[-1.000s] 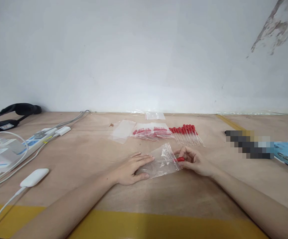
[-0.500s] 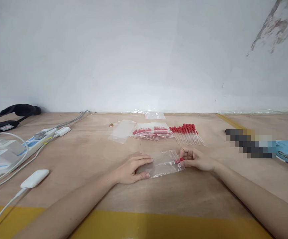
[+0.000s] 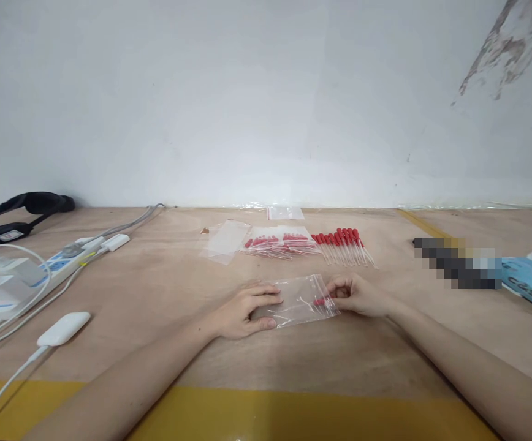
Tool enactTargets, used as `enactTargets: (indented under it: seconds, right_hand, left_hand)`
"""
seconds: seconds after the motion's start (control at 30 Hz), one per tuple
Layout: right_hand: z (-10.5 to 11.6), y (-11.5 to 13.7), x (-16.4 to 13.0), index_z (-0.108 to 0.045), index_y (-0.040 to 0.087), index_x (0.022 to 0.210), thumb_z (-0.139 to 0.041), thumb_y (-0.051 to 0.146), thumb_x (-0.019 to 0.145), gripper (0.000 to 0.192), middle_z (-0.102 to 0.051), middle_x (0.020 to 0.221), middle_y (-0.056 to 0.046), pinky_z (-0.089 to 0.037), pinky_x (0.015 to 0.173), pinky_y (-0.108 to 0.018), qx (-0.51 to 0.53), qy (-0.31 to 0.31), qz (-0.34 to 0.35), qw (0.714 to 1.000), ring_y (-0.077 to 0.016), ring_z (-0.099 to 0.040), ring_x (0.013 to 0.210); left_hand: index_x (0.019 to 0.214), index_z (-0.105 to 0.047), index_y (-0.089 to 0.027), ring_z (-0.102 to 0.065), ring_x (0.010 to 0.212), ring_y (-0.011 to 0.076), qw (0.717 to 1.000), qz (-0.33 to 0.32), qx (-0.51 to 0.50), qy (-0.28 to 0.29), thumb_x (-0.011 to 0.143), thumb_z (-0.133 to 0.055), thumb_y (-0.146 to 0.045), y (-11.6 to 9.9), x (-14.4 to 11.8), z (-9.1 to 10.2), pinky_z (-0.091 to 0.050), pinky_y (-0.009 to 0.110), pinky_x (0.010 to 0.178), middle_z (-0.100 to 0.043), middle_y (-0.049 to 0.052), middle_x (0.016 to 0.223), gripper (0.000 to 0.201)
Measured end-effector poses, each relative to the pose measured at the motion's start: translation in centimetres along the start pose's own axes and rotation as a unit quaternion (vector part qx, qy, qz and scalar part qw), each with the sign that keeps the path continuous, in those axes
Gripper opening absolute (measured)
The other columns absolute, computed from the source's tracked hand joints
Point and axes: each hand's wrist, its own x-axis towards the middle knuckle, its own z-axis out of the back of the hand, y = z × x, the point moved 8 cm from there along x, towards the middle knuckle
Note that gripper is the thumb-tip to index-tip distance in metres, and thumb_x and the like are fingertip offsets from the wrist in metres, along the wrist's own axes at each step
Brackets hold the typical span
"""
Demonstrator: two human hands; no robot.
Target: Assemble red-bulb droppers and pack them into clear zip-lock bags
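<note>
— What are the hands doing now?

— The left hand point(image 3: 243, 312) lies flat on the closed end of a small clear zip bag point(image 3: 300, 300) and presses it on the worktop point(image 3: 165, 288). The right hand point(image 3: 355, 294) is at the open end of the bag, its fingers curled and pinching a red-bulb dropper point(image 3: 320, 301). The glass part is already inside the bag; the red bulb is just at the mouth.

— So how far is the work?

— I think it is in the middle. One filled bag of droppers point(image 3: 281, 242) lies farther back, so one bag looks finished. Just beside it, a row of loose droppers point(image 3: 345, 246) is not packed yet. Empty bags point(image 3: 226, 241) wait near them too, and one more point(image 3: 285, 213) by the wall.

— And the bag in hand?

— I see only one dropper in it, so much is left.
</note>
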Motion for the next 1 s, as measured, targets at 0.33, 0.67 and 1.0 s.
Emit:
enactTargets:
  seconds: [0.33,0.67,1.0]
  right_hand:
    - [-0.5,-0.9,-0.5,-0.055,0.017,0.073,-0.046,0.058,0.074,0.042,-0.045,0.036,0.006,-0.016,0.030,-0.017,0.058,-0.025,-0.094,0.994,-0.0040,-0.029,0.027]
    - [-0.6,-1.0,-0.4,-0.047,0.017,0.068,-0.060,0.050,0.066,0.035,-0.057,0.051,0.004,-0.010,0.027,-0.018,0.154,-0.076,-0.091,0.981,-0.0007,-0.025,0.025]
    - [3.5,-1.4,0.0,-0.053,0.019,0.077,-0.063,0.040,0.064,0.027,-0.052,0.050,0.005,-0.027,0.034,-0.019,-0.041,-0.196,-0.068,0.977,-0.0068,-0.040,0.036]
  left_hand:
    - [0.122,-0.048,-0.024,-0.040,0.120,0.0219,1.000,0.007,0.008,-0.006,0.081,-0.051,-0.041,0.0,0.0,0.0,-0.028,0.040,0.102,-0.046,0.007,0.128,0.044]
    - [0.125,-0.046,-0.024,-0.038,0.121,0.0224,1.000,0.015,0.006,-0.007,0.082,-0.050,-0.040,0.1,0.0,0.1,-0.027,0.040,0.103,-0.043,0.007,0.132,0.045]
    - [0.106,-0.062,-0.019,-0.051,0.110,0.0198,0.998,-0.019,-0.054,-0.033,0.079,-0.056,-0.033,0.2,-0.1,0.3,-0.036,0.035,0.097,-0.057,0.009,0.116,0.030]
